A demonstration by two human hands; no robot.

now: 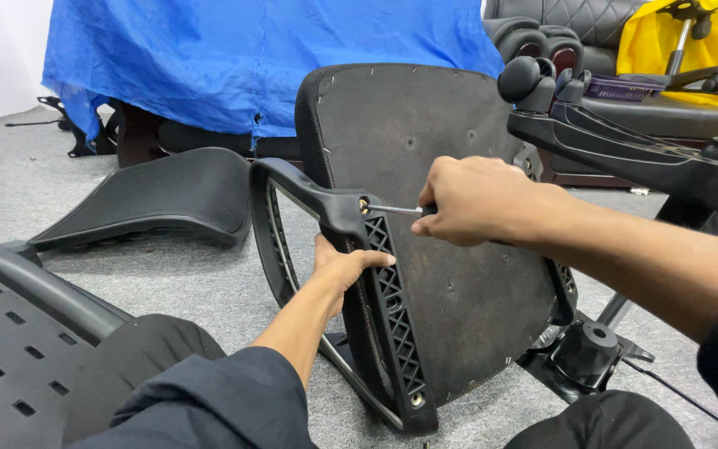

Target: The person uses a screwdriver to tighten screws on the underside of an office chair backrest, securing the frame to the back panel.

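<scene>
On grey carpet floor (168, 283), upturned chair seat (450, 274) propped on edge. Armrest bracket (388, 308) gripped by left hand (344, 270). Screwdriver (396, 209) clenched in right hand (479, 199), shaft horizontal, tip pointed left into bracket screw (364, 205), just above left hand.

You've got two hands in there, left (344, 268) and right (474, 199), plus one screwdriver (394, 209), one armrest (338, 241) and one upturned seat (425, 224). Around you I count one loose black shell (155, 195) on the carpet, one perforated panel (18, 333) at bottom left, and one wheeled base (625, 141) with about four casters (542, 62) showing. Further back you have one blue tarp (251, 58), one yellow cover (700, 46), and one gas-lift mechanism (587, 353) under the seat.
</scene>
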